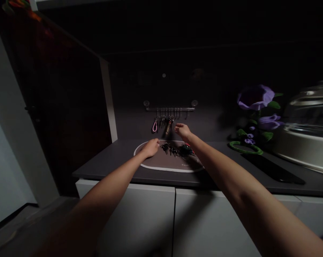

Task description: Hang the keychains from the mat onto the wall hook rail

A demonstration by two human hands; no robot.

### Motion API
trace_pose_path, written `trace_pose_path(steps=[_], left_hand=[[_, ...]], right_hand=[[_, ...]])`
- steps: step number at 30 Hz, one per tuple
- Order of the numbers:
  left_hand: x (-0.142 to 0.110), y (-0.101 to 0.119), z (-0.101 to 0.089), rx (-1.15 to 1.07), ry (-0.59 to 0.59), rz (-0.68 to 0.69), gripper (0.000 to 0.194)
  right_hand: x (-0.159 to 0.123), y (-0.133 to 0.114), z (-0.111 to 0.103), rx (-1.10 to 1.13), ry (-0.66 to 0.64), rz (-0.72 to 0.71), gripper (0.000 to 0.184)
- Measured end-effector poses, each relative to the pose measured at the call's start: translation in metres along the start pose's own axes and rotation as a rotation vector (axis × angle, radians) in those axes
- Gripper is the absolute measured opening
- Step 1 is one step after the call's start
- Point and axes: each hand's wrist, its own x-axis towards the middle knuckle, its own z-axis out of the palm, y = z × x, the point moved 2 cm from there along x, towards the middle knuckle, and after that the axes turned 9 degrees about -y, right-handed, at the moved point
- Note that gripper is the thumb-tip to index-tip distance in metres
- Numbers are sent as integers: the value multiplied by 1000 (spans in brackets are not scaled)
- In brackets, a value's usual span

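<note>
On the oval brown mat (161, 165) with a white rim, several bunches of keys lie in a row: small keys (165, 147), more keys (173, 151) and a dark bundle with a red part (186, 149). My left hand (151, 147) is low over the mat's left part, beside the nearest keys, its fingers curled together. Raised in front of the wall, my right hand (182, 131) has its fingers closed, just right of a hanging brown key strap (168, 127). Whatever either hand might hold is hidden. A pink loop (155, 126) and other keys hang from the hook rail (170, 109).
The dark countertop (102, 162) sits on white cabinets (147, 207). To the right are purple artificial flowers (256, 98) with a green ring base (245, 148), a flat black object (273, 169) and a large domed appliance (308, 132). A shelf hangs overhead.
</note>
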Motion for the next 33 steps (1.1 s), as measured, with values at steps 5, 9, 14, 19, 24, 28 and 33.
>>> trace_pose_path(steps=[5, 9, 14, 19, 24, 28, 33], left_hand=[[9, 7, -10, 73, -63, 34, 26], [16, 13, -12, 44, -34, 53, 28], [19, 12, -1, -24, 57, 55, 23], [15, 1, 10, -23, 56, 104, 19], [14, -7, 11, 14, 16, 161, 28], [16, -6, 12, 48, -10, 169, 23], [18, -4, 12, 86, -17, 164, 16]], right_hand=[[-20, -5, 2, 135, -43, 18, 19], [-35, -3, 7, 214, -52, 12, 14], [-47, 13, 8, -16, -66, -51, 13], [-54, 24, 3, -586, -117, -227, 14], [-58, 24, 8, -979, -233, -300, 21], [-56, 26, 12, -1042, -249, -296, 21], [-54, 30, 14, -1075, -248, -279, 22]])
